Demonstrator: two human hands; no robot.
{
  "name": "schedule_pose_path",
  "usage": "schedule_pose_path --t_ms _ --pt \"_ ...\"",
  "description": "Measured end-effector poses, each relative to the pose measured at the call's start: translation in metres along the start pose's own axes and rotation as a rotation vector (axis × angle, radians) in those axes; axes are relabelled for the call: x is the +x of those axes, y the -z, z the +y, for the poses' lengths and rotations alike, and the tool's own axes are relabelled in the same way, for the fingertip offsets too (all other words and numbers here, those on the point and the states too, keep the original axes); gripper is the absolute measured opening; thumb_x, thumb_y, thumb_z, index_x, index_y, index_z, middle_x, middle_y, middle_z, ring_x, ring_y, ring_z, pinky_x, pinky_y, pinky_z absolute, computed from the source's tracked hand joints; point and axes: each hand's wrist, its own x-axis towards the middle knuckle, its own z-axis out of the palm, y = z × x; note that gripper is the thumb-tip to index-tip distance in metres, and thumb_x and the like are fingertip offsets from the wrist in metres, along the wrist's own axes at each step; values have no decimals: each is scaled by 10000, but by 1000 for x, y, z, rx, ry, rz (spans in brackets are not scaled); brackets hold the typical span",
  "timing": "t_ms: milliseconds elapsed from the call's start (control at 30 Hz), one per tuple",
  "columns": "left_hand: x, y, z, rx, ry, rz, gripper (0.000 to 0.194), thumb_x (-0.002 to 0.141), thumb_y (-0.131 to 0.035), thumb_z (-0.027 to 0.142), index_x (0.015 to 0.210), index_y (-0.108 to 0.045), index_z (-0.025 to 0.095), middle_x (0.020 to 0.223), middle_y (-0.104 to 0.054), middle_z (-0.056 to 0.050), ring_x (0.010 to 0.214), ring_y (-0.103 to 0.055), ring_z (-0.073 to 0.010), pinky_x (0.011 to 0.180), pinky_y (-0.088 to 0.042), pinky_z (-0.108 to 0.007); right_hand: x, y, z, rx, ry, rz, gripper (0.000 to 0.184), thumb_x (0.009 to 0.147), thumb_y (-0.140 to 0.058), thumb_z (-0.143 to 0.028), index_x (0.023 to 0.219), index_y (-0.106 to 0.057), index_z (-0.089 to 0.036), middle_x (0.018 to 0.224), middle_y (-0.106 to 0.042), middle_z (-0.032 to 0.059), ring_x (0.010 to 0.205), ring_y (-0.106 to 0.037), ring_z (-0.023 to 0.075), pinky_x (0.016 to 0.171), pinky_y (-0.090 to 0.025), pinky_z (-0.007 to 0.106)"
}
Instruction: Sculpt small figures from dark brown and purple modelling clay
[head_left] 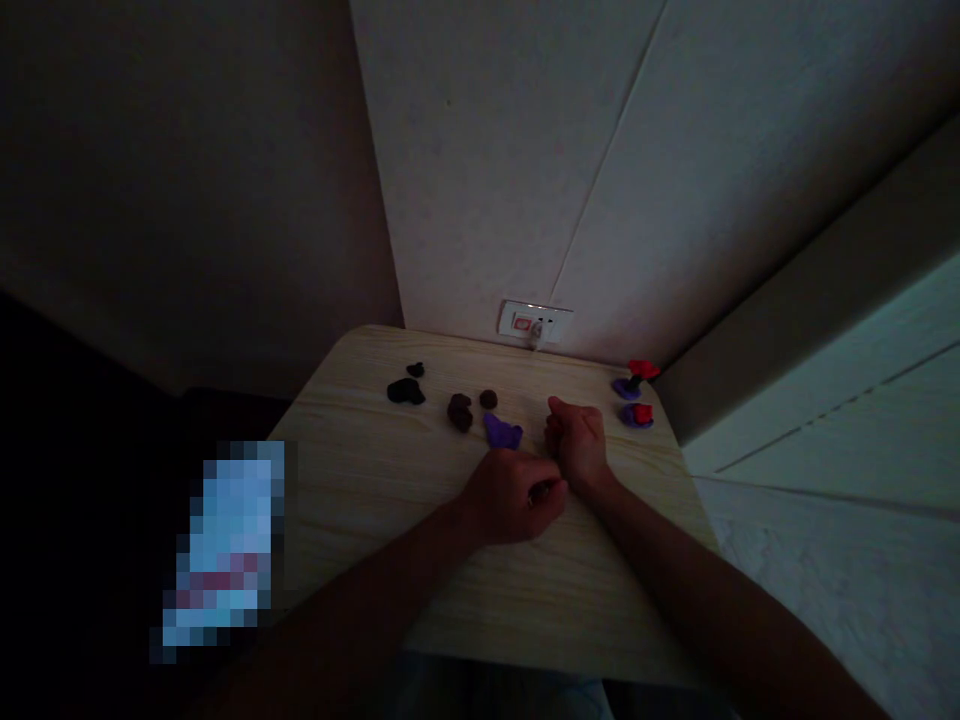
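My left hand rests low over the table with its fingers curled round and the thumb close to them; a dark gap shows inside the curl. Just beyond it, my right hand is closed in a fist. What either hand holds, if anything, is hidden. A purple lump of modelling clay lies right by my left hand. Farther left are a larger brown clay lump, a small brown ball, a black clay piece and a smaller black bit.
At the table's far right stand two small clay figures: a taller one with a red top and a low purple one with red on it. A wall socket with a plug sits behind the wooden table. A pixelated bright patch is at left.
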Motion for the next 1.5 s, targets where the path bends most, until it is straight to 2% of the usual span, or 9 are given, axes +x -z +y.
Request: schedule_pose_path --t_ms 167,367,600,733,933,1067,1167,1367,1500 --pt "1 0 0 -8 -3 6 293 871 -539 228 591 -454 210 540 -513 25 506 -477 -118 542 -372 -272 3 -2 -4 105 -41 87 518 791 -640 -468 479 -285 -254 414 -225 -89 343 -188 69 338 -111 260" --pt "2 3 2 -5 12 12 285 861 -539 206 589 -456 211 531 -500 28 497 -469 -116 537 -357 -270 14 4 -11 210 -130 -3 514 787 -654 -480 485 -311 -245 404 -237 -97 329 -200 65 321 -166 228" --pt "4 6 3 -57 56 82 280 877 -546 197 598 -521 184 530 -490 32 492 -447 -99 528 -327 -260 17 14 -15 465 -130 -170 390 823 -631 -510 601 -563 -196 521 -510 -19 425 -481 132 389 -431 266" --pt "5 9 1 -176 204 171 249 903 -542 250 683 -625 166 591 -579 7 551 -518 -116 559 -375 -256 15 19 -14 613 -158 -213 259 818 -583 -406 759 -666 -169 666 -641 31 581 -597 170 574 -552 318" --pt "22 17 -6 -618 522 340 203 862 -604 351 781 -645 170 669 -615 -3 541 -522 -118 494 -407 -238 11 14 -11 675 -212 -261 225 775 -557 -309 865 -706 -167 757 -701 46 669 -634 180 647 -543 323" --pt "35 27 -10 -744 724 357 139 772 -686 286 797 -653 153 718 -674 -40 589 -602 -143 555 -500 -268 6 8 -22 515 -85 -209 133 809 -649 -269 909 -702 -198 803 -744 32 761 -674 182 780 -520 331" --pt "39 33 -11 -764 813 350 229 765 -761 323 881 -675 145 827 -732 -83 704 -686 -178 680 -567 -318 -1 3 -37 353 47 -170 168 863 -676 -326 974 -706 -204 1027 -774 62 879 -674 182 860 -482 332" --pt "35 36 -12 -947 634 170 377 759 -806 461 960 -739 150 1010 -767 -118 862 -737 -230 834 -584 -386 -12 -13 -47 246 -25 -316 227 843 -689 -322 1056 -702 -243 1348 -675 58 1111 -644 229 881 -499 352" --pt "28 36 -15 -991 616 200 317 730 -836 391 908 -769 137 892 -765 -78 772 -716 -183 772 -581 -328 -12 -22 -39 298 -35 -352 229 837 -689 -337 1043 -708 -239 1332 -683 65 1130 -647 246 819 -517 335"
